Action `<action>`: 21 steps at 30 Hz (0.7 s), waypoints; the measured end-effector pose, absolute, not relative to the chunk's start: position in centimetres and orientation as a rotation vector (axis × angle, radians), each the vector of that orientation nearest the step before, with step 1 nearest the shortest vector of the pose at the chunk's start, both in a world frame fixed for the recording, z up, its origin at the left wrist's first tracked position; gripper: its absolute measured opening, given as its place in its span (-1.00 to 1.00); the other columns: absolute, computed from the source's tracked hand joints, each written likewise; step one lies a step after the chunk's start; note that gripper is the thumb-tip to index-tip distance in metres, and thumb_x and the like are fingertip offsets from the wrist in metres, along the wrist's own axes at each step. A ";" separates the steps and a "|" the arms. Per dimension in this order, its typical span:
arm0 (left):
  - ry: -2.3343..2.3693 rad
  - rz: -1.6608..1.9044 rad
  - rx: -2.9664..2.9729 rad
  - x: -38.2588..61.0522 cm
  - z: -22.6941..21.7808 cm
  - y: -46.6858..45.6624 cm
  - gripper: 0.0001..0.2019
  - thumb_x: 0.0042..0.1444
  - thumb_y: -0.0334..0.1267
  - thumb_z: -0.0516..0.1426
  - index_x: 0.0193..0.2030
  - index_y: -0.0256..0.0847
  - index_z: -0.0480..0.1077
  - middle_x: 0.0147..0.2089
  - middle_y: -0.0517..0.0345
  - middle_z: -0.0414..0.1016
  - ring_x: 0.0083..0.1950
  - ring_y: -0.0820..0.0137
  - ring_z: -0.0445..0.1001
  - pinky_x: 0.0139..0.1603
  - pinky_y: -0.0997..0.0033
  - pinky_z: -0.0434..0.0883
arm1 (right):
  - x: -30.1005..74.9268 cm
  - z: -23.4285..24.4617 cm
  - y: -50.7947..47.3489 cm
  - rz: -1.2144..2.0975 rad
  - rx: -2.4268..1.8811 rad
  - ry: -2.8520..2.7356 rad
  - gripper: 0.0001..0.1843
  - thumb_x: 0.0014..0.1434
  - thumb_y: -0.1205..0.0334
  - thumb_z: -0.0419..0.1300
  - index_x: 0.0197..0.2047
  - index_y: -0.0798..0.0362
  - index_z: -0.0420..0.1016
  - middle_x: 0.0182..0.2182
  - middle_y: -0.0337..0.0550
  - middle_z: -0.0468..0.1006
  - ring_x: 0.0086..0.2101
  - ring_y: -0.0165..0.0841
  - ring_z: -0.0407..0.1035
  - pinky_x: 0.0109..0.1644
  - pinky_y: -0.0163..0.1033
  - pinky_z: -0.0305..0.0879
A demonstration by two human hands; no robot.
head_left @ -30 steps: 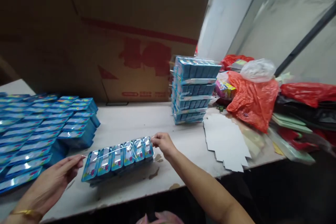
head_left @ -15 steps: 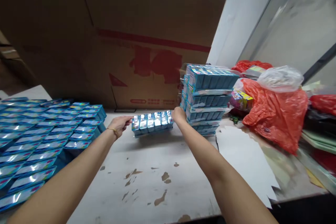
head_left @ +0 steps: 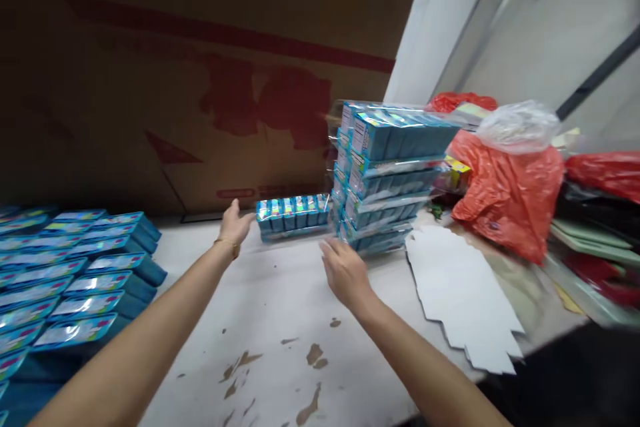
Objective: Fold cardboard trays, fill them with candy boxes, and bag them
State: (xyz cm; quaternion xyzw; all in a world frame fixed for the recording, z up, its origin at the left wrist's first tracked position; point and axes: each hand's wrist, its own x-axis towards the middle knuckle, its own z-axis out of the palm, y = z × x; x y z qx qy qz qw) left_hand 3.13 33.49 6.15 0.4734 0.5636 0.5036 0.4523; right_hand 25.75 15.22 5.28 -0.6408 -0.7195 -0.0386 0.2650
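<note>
A film-wrapped row of small blue packs [head_left: 293, 213] lies on the white table [head_left: 280, 293], against the left side of a tall stack of wrapped blue packs [head_left: 385, 177]. My left hand [head_left: 235, 227] is open, with its fingers just left of the row and apparently not touching it. My right hand [head_left: 345, 273] is open too, hovering in front of the stack's lower corner and apart from the row. Neither hand holds anything.
Several rows of blue blister packs [head_left: 75, 273] stand at the table's left. A large cardboard sheet [head_left: 200, 87] rises behind. To the right lie a white die-cut card [head_left: 463, 297], an orange-red plastic bag [head_left: 505, 200] and a clear plastic bag [head_left: 517, 128].
The wrapped row has moved from the table's front to the back, beside the stack. Both hands have let go of it, and my right hand has drawn back toward me.
</note>
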 end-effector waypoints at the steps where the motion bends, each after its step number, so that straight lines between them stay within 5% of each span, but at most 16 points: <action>1: 1.423 1.236 1.241 2.0 5.9 32.1 -0.50 -0.29 -0.34 0.25 -0.09 -0.15 0.36 0.00 0.06 0.38 0.07 0.30 0.28 -0.03 0.49 0.24 | 27.7 4.0 11.6 -0.087 -1.782 -1.947 -0.58 0.16 0.31 -0.06 0.11 -0.05 0.21 0.06 -0.11 0.29 0.04 -0.28 0.17 0.11 -0.16 0.09; 5: 1.431 0.791 1.388 -2.8 4.5 25.5 -0.51 -0.17 -0.11 0.23 -0.03 -0.05 0.35 0.10 0.13 0.32 0.12 0.22 0.22 0.09 0.31 0.19 | 38.5 -1.0 -1.1 -0.047 -2.231 -1.778 -0.35 0.00 0.09 0.18 0.15 0.08 0.16 0.13 0.08 0.18 0.13 -0.13 0.04 0.15 -0.03 0.03; 9: 1.316 0.537 1.476 -4.7 4.2 17.4 -0.52 -0.13 0.01 0.17 -0.04 -0.12 0.36 0.06 0.14 0.37 0.11 0.24 0.26 0.12 0.33 0.21 | 46.5 -3.7 -7.0 0.187 -2.539 -1.798 -0.07 -0.21 0.00 0.30 0.21 0.03 0.04 0.22 0.03 -0.03 0.19 0.00 -0.17 0.15 0.13 -0.07; 15: 1.251 0.342 1.540 -4.0 5.2 5.3 -0.56 -0.11 0.02 0.16 -0.09 -0.13 0.41 0.03 0.13 0.40 0.12 0.22 0.28 0.19 0.27 0.14 | 48.2 -2.2 -8.1 0.125 -2.498 -2.083 -0.46 0.06 0.14 0.14 0.12 -0.03 0.18 0.17 -0.12 0.14 0.12 -0.29 0.07 0.08 -0.26 0.12; 21: 1.242 0.363 1.263 -6.6 1.9 -1.9 -0.55 -0.15 0.02 0.18 -0.11 -0.15 0.42 -0.02 0.10 0.44 0.01 0.22 0.39 0.05 0.37 0.32 | 46.4 -1.3 -8.6 -0.035 -2.620 -2.102 -0.67 0.15 0.18 0.02 -0.01 0.04 0.29 -0.08 0.00 0.42 -0.14 -0.24 0.36 -0.13 -0.21 0.23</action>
